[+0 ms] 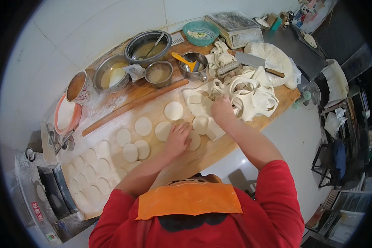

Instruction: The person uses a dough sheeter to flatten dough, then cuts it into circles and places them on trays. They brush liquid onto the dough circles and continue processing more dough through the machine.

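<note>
Reaching fwd, L hand point(179, 138) spread palm-down by dough discs point(173, 110), R hand point(222, 109) curled at dough sheet point(201, 109), can't tell grip

Red short sleeves point(279, 188), orange bib point(190, 200)

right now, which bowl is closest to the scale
The blue-green bowl, right beside the scale; no other bowl is that colour.
</note>
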The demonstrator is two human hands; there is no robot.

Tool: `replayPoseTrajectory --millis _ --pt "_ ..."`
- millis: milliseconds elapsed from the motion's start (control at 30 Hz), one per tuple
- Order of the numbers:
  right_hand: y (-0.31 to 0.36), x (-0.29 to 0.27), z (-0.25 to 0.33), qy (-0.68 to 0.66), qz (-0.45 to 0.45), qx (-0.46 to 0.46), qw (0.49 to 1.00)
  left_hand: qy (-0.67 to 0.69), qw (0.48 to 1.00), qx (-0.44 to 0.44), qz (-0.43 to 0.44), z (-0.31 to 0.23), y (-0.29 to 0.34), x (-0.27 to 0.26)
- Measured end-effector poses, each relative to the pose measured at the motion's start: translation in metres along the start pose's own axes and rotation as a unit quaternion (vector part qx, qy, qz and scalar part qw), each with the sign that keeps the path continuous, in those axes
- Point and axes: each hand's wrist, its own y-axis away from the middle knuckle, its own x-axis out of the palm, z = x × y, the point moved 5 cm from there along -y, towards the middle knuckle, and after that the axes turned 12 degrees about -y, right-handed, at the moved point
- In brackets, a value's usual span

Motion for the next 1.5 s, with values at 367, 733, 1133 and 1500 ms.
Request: replayPoseTrajectory --millis 367,733,1133,1500 --pt "0.087 -0.071 0.003 -0.501 -0.198 0.123 0.834 0.362 0.932 -0.009 0.004 0.018 -0.061 -0.055" --pt "0.228 -0.126 0.169 -0.602 -0.518 0.172 0.583 0.543 0.838 0.015 0.055 -0.068 -0.133 -0.109" --pt "0.379 -0.231 0.313 -0.453 -0.652 0.0 0.608 0.444 0.894 -0.033 0.049 -0.188 -0.243 -0.097" --pt "0.573 -0.233 0.307 -0.277 -0.648 0.238 0.668 0.542 0.717 0.1 0.428 -0.546 -0.067 0.013"
